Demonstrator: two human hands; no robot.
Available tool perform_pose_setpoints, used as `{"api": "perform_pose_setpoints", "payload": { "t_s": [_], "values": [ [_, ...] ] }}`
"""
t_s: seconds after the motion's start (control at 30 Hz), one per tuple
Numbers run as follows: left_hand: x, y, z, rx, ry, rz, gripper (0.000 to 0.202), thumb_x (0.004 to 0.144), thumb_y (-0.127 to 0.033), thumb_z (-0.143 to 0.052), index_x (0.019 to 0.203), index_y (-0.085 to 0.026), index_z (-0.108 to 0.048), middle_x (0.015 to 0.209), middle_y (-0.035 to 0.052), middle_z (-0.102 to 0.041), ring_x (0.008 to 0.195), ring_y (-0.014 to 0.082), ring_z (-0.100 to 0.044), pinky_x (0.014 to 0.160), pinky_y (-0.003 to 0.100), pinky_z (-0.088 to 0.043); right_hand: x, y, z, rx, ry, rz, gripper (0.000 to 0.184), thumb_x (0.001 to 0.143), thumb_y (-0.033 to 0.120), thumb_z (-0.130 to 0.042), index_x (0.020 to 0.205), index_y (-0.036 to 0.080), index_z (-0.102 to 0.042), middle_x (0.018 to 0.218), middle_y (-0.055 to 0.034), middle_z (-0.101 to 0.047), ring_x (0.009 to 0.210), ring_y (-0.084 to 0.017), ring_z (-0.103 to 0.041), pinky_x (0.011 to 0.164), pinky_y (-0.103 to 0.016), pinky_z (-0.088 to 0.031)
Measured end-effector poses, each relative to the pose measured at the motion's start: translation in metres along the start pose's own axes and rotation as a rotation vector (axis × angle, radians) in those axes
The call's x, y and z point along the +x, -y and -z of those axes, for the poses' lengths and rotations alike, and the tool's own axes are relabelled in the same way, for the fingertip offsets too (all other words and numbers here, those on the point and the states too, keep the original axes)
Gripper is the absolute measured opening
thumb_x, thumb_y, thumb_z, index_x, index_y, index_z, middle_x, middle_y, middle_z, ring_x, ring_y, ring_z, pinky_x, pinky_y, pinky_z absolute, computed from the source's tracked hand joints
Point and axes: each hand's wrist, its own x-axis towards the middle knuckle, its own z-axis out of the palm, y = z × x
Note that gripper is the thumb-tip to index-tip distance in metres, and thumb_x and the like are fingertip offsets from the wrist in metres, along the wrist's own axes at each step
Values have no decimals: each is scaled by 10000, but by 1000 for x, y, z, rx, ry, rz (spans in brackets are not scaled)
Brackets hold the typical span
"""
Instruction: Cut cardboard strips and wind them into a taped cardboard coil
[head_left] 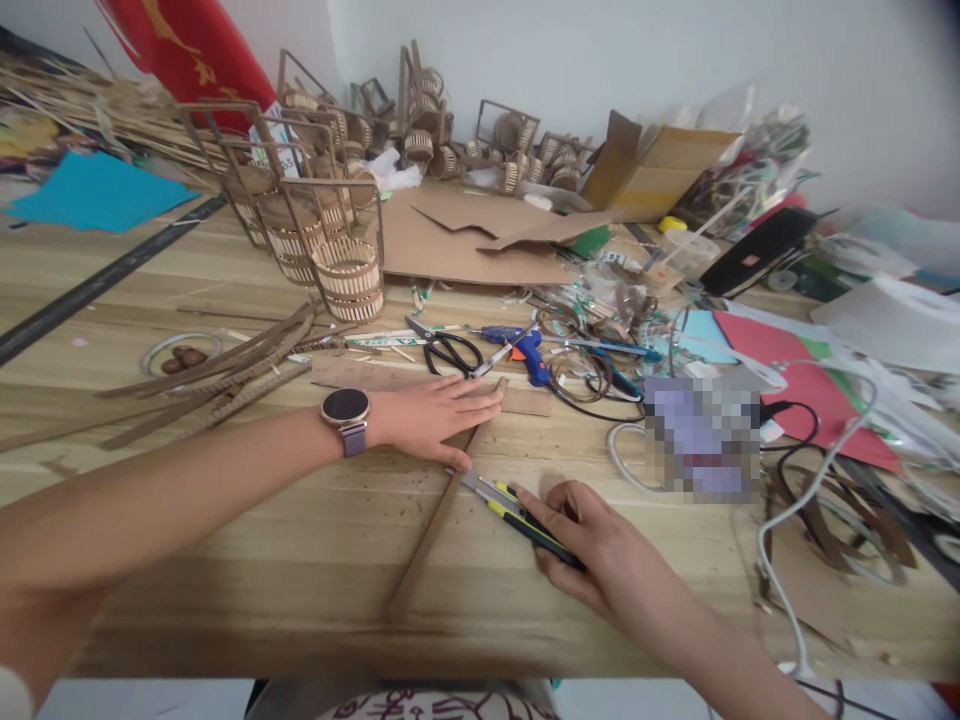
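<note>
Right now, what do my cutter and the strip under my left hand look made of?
Cutter: evenly coloured black and yellow handle, probably plastic; its blade, silvery grey, likely metal. Strip: plain brown, matte, perhaps cardboard, though thin wood is possible.

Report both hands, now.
Left hand: open, laid over the brown strip.
Right hand: closed, holding the black-and-yellow utility knife.
</note>
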Motion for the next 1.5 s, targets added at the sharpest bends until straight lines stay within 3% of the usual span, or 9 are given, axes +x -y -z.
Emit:
{"api": "perform_pose_setpoints", "payload": {
  "t_s": [0.27,0.5,0.7,0.97,1.23,1.5],
  "values": [
    [1,-10,7,74,61,42,830,960,-606,-457,1565,-100,-200,1644,137,-94,1524,315,-35,1229,508,-97,-6,2,3,-3,42,-31,568,846,111,-537,1412,165,-540,1044,-123,-595,960,-245,-654,841,-390,-591],
    [-4,-15,-4,52,8,-47,488,1032,-396,-441,1497,-252,-410,1636,92,-194,1500,274,-223,1211,456,-234,-5,-2,3,20,39,-26,574,842,101,-530,1413,160,-538,1051,-126,-588,981,-248,-645,857,-397,-582],
    [-6,-11,-8,-28,-45,-52,478,1026,-428,-442,1483,-287,-432,1632,60,-212,1486,284,-264,1208,469,-246,-10,-2,1,44,24,-20,577,851,123,-525,1424,184,-525,1035,-115,-590,965,-242,-640,839,-389,-582],
    [-4,-13,-5,5,25,-45,509,1032,-421,-420,1509,-248,-391,1642,94,-161,1493,311,-237,1202,489,-248,-10,-1,2,37,-6,-5,584,861,126,-532,1431,253,-518,1025,-94,-597,958,-235,-642,814,-358,-581],
    [-5,-10,-9,-27,-54,-72,508,1025,-443,-435,1490,-240,-427,1630,102,-215,1499,294,-224,1206,474,-241,-12,-2,1,40,11,-10,558,869,127,-516,1421,207,-528,1044,-110,-596,951,-231,-645,818,-360,-579],
    [-1,-17,-14,36,-76,-21,514,1029,-479,-400,1498,-270,-405,1642,91,-199,1504,280,-215,1207,460,-230,-11,-14,12,51,-45,36,583,856,107,-540,1408,297,-546,1023,-85,-612,944,-216,-642,832,-350,-566]
  ]
}}
